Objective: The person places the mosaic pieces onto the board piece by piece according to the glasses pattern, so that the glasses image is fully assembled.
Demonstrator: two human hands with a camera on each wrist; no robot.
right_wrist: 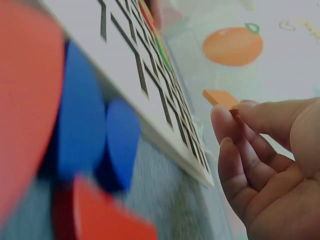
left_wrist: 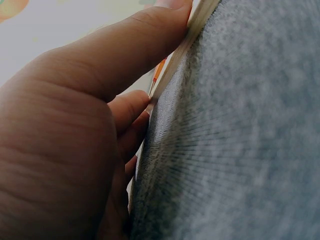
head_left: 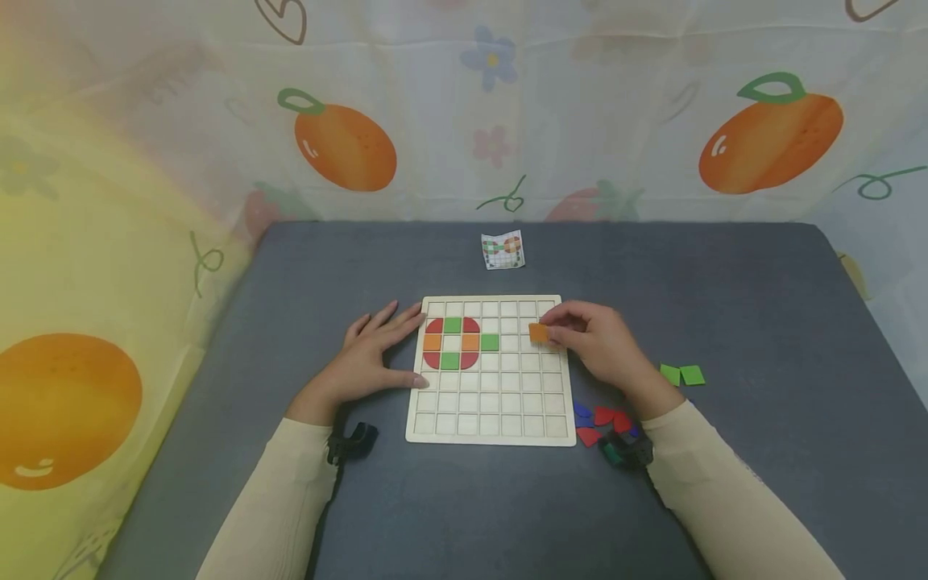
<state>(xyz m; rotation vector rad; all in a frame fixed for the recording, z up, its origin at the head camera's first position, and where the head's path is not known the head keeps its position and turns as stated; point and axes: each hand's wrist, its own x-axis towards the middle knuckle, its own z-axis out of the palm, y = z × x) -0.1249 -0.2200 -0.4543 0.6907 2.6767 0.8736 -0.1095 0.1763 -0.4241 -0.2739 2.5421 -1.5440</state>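
A pale wooden grid board [head_left: 490, 403] lies flat on the table. Red quarter-round pieces [head_left: 470, 360], green square tiles [head_left: 490, 342] and orange square tiles [head_left: 432, 342] sit in cells at its upper left, forming a ring with one green tile on its right side. My right hand [head_left: 603, 342] pinches an orange square tile [head_left: 538, 333] between thumb and finger over the board's upper right; the right wrist view shows that tile [right_wrist: 220, 98] raised above the board. At the board's left edge, my left hand [head_left: 366, 362] rests with fingers spread, thumb and fingertips touching the rim.
A small printed pattern card [head_left: 503, 250] lies behind the board. Two green square tiles [head_left: 692, 375] lie right of my right forearm. Loose red pieces [head_left: 603, 416] and blue pieces [head_left: 583, 412] are scattered at the board's lower right. A fruit-printed cloth [head_left: 616, 48] hangs behind the table [head_left: 493, 515].
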